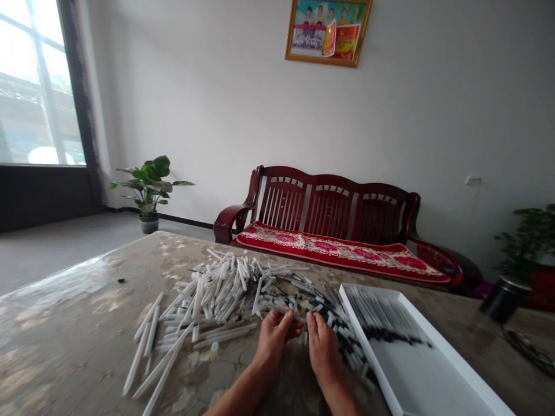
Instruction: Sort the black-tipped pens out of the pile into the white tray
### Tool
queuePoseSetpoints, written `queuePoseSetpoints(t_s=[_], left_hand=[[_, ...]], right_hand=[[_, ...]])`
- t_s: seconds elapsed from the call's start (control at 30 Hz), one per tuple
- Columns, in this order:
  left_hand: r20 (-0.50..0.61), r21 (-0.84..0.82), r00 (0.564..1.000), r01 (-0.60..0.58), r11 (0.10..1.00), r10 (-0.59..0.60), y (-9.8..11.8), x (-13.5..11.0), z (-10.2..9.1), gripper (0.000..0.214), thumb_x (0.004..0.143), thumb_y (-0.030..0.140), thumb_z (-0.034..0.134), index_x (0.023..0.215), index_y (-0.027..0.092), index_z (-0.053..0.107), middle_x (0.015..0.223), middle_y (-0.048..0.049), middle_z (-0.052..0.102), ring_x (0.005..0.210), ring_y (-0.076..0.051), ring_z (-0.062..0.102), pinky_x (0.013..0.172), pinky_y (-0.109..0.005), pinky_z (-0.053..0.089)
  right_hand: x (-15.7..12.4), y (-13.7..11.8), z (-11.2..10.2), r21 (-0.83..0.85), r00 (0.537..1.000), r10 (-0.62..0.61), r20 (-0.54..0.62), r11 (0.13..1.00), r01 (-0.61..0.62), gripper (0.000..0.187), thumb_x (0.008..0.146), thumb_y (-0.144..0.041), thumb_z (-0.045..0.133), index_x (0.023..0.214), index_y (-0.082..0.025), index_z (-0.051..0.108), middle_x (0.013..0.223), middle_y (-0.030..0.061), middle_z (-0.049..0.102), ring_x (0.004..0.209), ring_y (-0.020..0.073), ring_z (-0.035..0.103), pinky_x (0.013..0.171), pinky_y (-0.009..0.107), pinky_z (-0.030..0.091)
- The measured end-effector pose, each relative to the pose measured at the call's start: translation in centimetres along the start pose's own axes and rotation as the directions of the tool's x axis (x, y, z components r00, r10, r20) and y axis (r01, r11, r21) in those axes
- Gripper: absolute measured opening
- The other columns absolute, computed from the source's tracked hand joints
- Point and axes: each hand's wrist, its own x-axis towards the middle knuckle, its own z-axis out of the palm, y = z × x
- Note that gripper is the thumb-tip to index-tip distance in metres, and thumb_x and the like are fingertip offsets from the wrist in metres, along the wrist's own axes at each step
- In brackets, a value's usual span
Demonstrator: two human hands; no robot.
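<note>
My left hand (276, 338) is closed, with thumb and fingers pinching a slim pale pen barrel (297, 317) that points toward my right hand. My right hand (321, 345) has its fingers pressed together close to the barrel's other end; what lies between them is too small to make out. Beyond and left of my hands spreads a heap of white, translucent pen tubes (223, 289). Small black and clear pen parts (347, 341) lie scattered beside my right hand. To the right, a shallow white box (422, 381) holds a row of pens (384, 312) with black ends.
The patterned tabletop (78, 346) carries everything. A small black piece (121, 281) lies at the left. A dark cylinder (505, 297) and a cable (531, 352) are at the far right. Behind the table stand a red wooden bench (329, 199) and a potted plant (150, 188).
</note>
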Motion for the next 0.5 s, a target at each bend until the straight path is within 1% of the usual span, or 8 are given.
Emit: queuePoseSetpoints(t_s=[0.1, 0.2, 0.27, 0.33, 0.4, 0.43, 0.5], left_hand=[[-0.023, -0.011, 0.999, 0.031, 0.999, -0.031, 0.1, 0.2, 0.0, 0.048, 0.048, 0.046, 0.089, 0.075, 0.015, 0.062, 0.065, -0.002, 0.071, 0.058, -0.017, 0.069, 0.056, -0.026, 0.055], [-0.068, -0.037, 0.996, 0.051, 0.998, -0.054, 0.3, 0.3, -0.1, 0.047, 0.048, 0.046, 0.089, 0.071, 0.016, 0.061, 0.063, -0.0021, 0.071, 0.06, -0.017, 0.07, 0.059, -0.026, 0.056], [-0.07, -0.044, 0.996, 0.05, 0.998, -0.053, 0.3, 0.4, -0.2, 0.047, 0.048, 0.046, 0.089, 0.071, 0.016, 0.06, 0.064, -0.0019, 0.071, 0.061, -0.017, 0.07, 0.061, -0.026, 0.056], [-0.053, -0.029, 0.997, 0.05, 0.998, -0.051, 0.3, 0.3, -0.2, 0.048, 0.048, 0.045, 0.089, 0.073, 0.016, 0.061, 0.064, -0.0019, 0.071, 0.061, -0.017, 0.07, 0.06, -0.026, 0.056], [-0.036, -0.002, 0.998, 0.051, 0.999, -0.051, 0.3, 0.3, -0.2, 0.048, 0.05, 0.045, 0.089, 0.075, 0.016, 0.061, 0.065, -0.002, 0.071, 0.059, -0.017, 0.069, 0.058, -0.025, 0.055], [-0.032, 0.008, 0.998, 0.054, 0.998, -0.054, 0.3, 0.3, -0.2, 0.048, 0.05, 0.045, 0.088, 0.075, 0.016, 0.061, 0.065, -0.0019, 0.071, 0.058, -0.016, 0.069, 0.057, -0.025, 0.055], [-0.041, 0.015, 0.997, 0.059, 0.998, -0.058, 0.2, 0.3, -0.1, 0.047, 0.051, 0.045, 0.088, 0.075, 0.015, 0.06, 0.064, -0.0016, 0.07, 0.058, -0.016, 0.069, 0.056, -0.025, 0.055]], right_hand=[[-0.1, -0.3, -0.3, 0.05, 0.998, 0.032, 0.048, 0.998, -0.035, 0.048, 0.094, -0.055, 0.028, 0.079, -0.024, 0.061, 0.072, 0.0077, 0.071, 0.068, 0.0228, 0.068, 0.059, 0.03, 0.047], [-0.3, -1.2, -0.7, 0.092, 0.993, -0.025, 0.113, 0.996, 0.015, 0.042, 0.095, -0.05, 0.031, 0.083, -0.024, 0.061, 0.078, 0.0057, 0.071, 0.073, 0.0206, 0.067, 0.066, 0.029, 0.048], [-0.4, -1.6, -0.9, 0.096, 0.99, -0.064, 0.126, 0.994, 0.052, 0.036, 0.093, -0.048, 0.036, 0.083, -0.024, 0.06, 0.08, 0.0039, 0.07, 0.074, 0.0195, 0.065, 0.066, 0.027, 0.047], [-0.4, -1.7, -1.0, 0.087, 0.989, -0.059, 0.133, 0.995, 0.047, 0.035, 0.092, -0.049, 0.038, 0.076, -0.024, 0.057, 0.073, 0.0023, 0.067, 0.067, 0.0185, 0.061, 0.059, 0.026, 0.044], [-0.3, -1.5, -1.1, 0.091, 0.988, -0.029, 0.151, 0.996, 0.015, 0.041, 0.092, -0.051, 0.037, 0.066, -0.024, 0.054, 0.061, 0.0007, 0.062, 0.058, 0.0175, 0.056, 0.053, 0.026, 0.039], [-0.2, -1.4, -1.1, 0.1, 0.986, -0.014, 0.165, 0.995, -0.003, 0.044, 0.092, -0.052, 0.036, 0.063, -0.024, 0.052, 0.057, 0.0001, 0.059, 0.054, 0.0171, 0.054, 0.051, 0.027, 0.037], [-0.1, -1.2, -1.1, 0.134, 0.982, 0.01, 0.191, 0.99, -0.036, 0.047, 0.093, -0.053, 0.035, 0.062, -0.023, 0.053, 0.054, 0.0, 0.057, 0.053, 0.0169, 0.053, 0.051, 0.027, 0.037]])
